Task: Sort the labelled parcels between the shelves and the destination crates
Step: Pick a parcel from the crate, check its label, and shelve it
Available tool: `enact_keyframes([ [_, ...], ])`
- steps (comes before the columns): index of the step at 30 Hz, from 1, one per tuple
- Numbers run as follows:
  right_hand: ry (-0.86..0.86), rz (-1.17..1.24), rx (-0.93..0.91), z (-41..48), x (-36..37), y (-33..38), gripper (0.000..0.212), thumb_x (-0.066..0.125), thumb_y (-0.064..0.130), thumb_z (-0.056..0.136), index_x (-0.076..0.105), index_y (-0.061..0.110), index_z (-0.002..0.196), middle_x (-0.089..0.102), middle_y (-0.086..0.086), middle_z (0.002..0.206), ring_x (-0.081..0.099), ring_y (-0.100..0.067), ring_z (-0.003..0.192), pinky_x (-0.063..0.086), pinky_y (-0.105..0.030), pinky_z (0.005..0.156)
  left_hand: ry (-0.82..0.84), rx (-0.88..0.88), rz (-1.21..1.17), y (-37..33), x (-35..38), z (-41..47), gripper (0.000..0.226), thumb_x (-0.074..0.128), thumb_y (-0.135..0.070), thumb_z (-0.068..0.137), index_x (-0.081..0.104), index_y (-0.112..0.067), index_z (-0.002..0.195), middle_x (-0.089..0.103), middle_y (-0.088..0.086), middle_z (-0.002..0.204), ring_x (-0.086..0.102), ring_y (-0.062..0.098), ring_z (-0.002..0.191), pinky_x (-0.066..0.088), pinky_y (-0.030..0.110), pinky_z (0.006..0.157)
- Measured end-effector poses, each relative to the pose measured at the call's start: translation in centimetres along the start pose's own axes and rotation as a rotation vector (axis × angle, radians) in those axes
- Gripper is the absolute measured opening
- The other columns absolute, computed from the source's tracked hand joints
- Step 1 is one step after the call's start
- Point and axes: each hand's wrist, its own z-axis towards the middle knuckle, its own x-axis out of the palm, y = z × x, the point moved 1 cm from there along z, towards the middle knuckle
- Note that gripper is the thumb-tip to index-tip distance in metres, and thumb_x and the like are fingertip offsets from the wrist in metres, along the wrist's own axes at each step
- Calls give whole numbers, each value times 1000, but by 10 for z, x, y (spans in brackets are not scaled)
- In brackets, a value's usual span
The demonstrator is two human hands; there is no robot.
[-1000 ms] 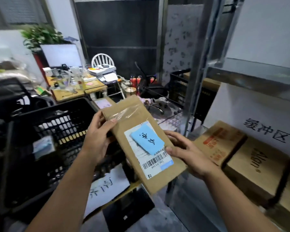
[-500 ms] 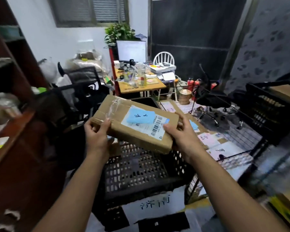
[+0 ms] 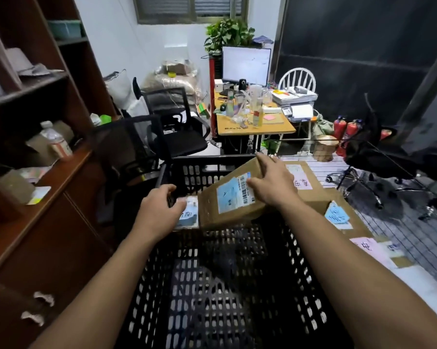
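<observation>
A brown cardboard parcel (image 3: 227, 205) with a white barcode label and a blue note leans tilted inside the far right corner of a black plastic crate (image 3: 192, 177). My right hand (image 3: 272, 182) lies over its top, fingers curled on the far edge and thumb on the label. My left hand (image 3: 159, 212) hangs just left of the parcel with loosely curled fingers and nothing in it. Under that thumb lies a second, flat parcel (image 3: 188, 217) with a blue note, at the crate's bottom.
To the right of the crate, more boxes with notes lie on a wire surface (image 3: 401, 235): one pink-labelled (image 3: 305, 177), one blue-labelled (image 3: 338, 217). A brown wooden shelf unit (image 3: 36, 172) stands at the left. Black office chairs (image 3: 177, 122) and a cluttered desk (image 3: 255, 122) are behind.
I turned left from the metal shelf to the crate. The parcel went down from both hands into the crate's far corner; my left hand came off it and my right hand stayed on top.
</observation>
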Motion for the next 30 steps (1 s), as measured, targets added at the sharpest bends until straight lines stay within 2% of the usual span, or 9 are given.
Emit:
enact_keyframes([
  [4,43,-56,39,22,28,0,70,62,32,98,26,45,156,16,-2,168,26,-39,146,25,-59,117,11,-15,97,7,2,23,52,64,-36,89,53,-18,137,56,11,133,50,30,125,40,40,102],
  [11,24,-90,-5,59,41,-3,65,57,31,101,25,31,157,46,-8,146,43,-35,136,36,-56,113,28,-17,168,26,2,41,51,65,-36,88,54,-19,136,53,10,138,45,34,128,36,44,109],
  [15,12,-144,58,63,28,0,67,62,46,92,34,40,152,49,-9,146,47,-38,132,43,-54,109,66,9,111,33,-1,47,52,62,-43,86,56,-20,133,54,8,136,47,32,128,38,48,108],
  [20,-103,111,147,36,2,9,61,67,42,72,51,43,131,58,-9,134,57,-34,119,49,-51,103,64,36,53,46,0,49,48,66,-30,89,56,-17,134,50,7,137,44,31,129,34,39,108],
  [21,-117,186,172,23,0,10,57,67,41,68,52,45,122,60,-7,128,61,-33,112,53,-50,96,62,38,39,47,1,47,48,66,-29,90,55,-17,135,46,6,139,41,30,130,32,38,108],
  [23,-98,344,241,-5,0,9,46,67,40,64,47,45,105,61,2,117,67,-31,101,57,-45,70,70,36,17,50,4,43,50,64,-29,91,51,-18,138,38,4,145,32,28,136,28,38,112],
  [24,-74,415,273,-17,2,8,43,69,37,67,44,42,100,59,6,114,67,-30,99,55,-42,62,73,36,9,51,4,41,51,63,-30,92,50,-19,140,35,3,147,28,27,138,26,38,113],
  [27,-2,532,364,-56,3,-5,40,74,22,85,39,34,101,55,7,110,64,-22,90,56,-48,61,79,73,-9,51,3,40,51,62,-28,92,50,-18,140,33,7,149,25,28,139,24,38,114],
  [30,80,538,415,-97,-2,-18,30,71,19,92,49,34,106,60,1,111,64,-22,90,58,-47,60,81,84,-37,52,4,41,49,62,-27,92,50,-18,139,33,8,149,25,29,139,24,40,115],
])
